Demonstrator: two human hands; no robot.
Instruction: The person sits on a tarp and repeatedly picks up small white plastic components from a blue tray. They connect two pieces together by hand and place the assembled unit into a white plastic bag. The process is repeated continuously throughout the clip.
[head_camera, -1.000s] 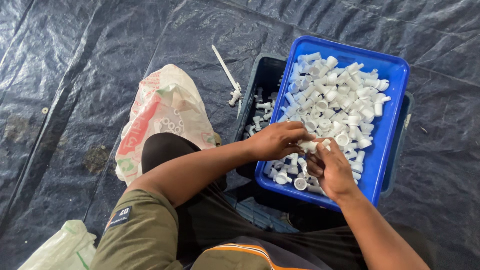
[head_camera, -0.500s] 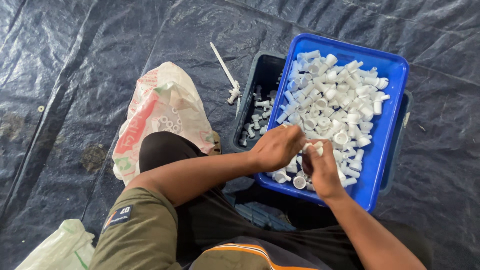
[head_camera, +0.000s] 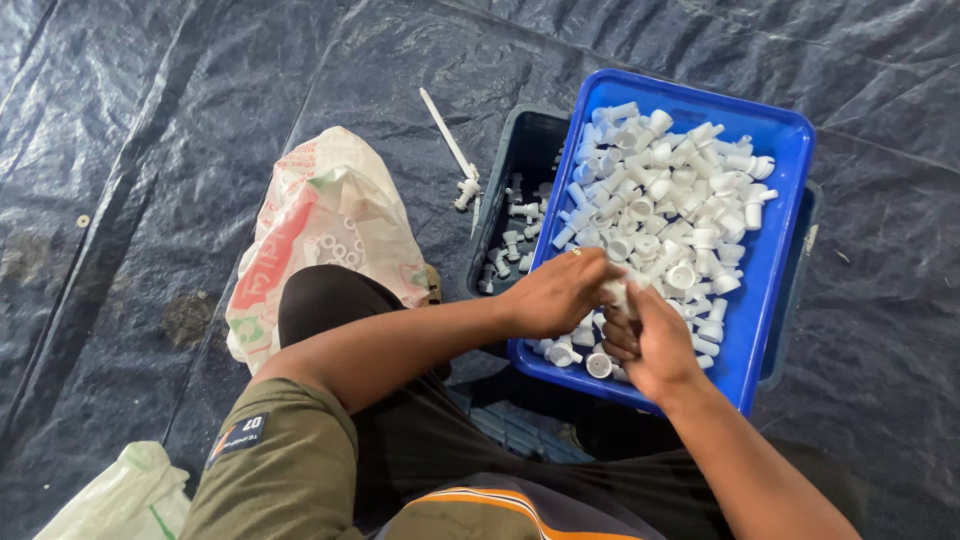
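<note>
While the crinkled dark tarpaulin (head_camera: 150, 150) and the printed woven sack (head_camera: 320, 230) lie as they did a second ago, both hands have slid toward the near edge of the glossy blue plastic tray (head_camera: 770, 270), which sits atop a darker crate (head_camera: 515, 160). Over the heap of white tubular plastic fittings (head_camera: 670, 200), the left hand (head_camera: 555, 295) and right hand (head_camera: 650, 345) now pinch one small white fitting (head_camera: 618, 293) together, so the joining work looks underway.

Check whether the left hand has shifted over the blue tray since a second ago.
No real shift: the left hand still sits over the near left part of the blue tray, meeting the right hand on a small white part.
</note>
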